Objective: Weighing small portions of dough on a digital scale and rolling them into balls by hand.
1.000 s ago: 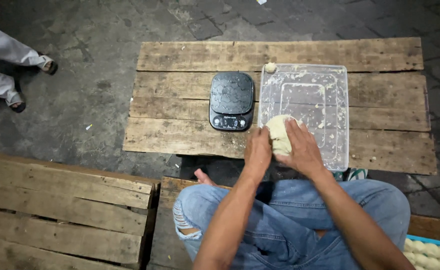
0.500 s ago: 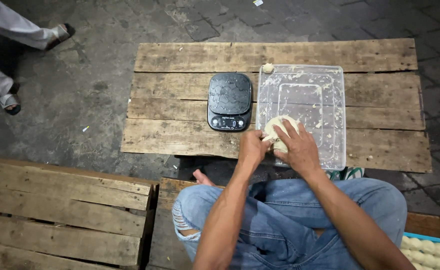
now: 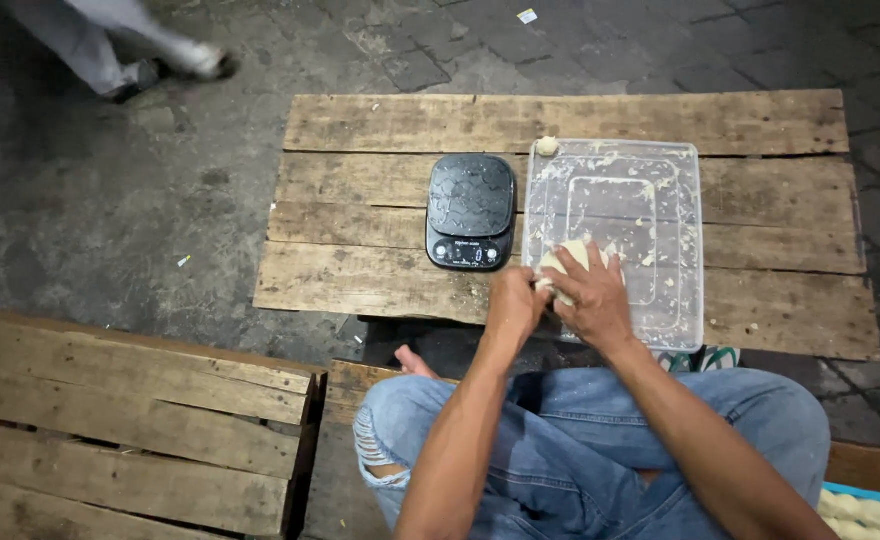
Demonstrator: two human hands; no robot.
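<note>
Denim-clad knees [image 3: 600,450] fill the near edge of the view, the person sitting cross-legged with a bare foot [image 3: 412,362] showing at about nine o'clock from the lap, on a wooden board. At five o'clock, in the very corner, a blue tray of pale dough balls [image 3: 875,515] just peeks in. To the left, at eight o'clock, lie weathered wooden planks [image 3: 130,430] on the ground. Both forearms reach forward from the lap to the near edge of the tabletop [image 3: 380,270], a low pallet of rough boards. The left hand [image 3: 515,305] and the right hand [image 3: 590,300] meet there, fingers curled and closed around a pale dough lump [image 3: 563,262], the left cupping it from its nine o'clock side and the right covering it from three o'clock and above, so only the top of the lump shows between them. The lump sits over the near left corner of a clear plastic lid [image 3: 660,200], a flat rectangular sheet smeared with dough scraps, which lies on the tabletop and stretches away toward twelve o'clock. Just beside the lid, at ten o'clock from the hands, stands a black digital kitchen scale [image 3: 471,200], its display strip on the near side. Farther off, at the lid's far left corner, a small dough bit [image 3: 547,146] rests on the boards. Beyond the tabletop is dark stone paving [image 3: 160,200], and at eleven o'clock the blurred legs and shoe of another person [image 3: 130,50] cross the pavement.
</note>
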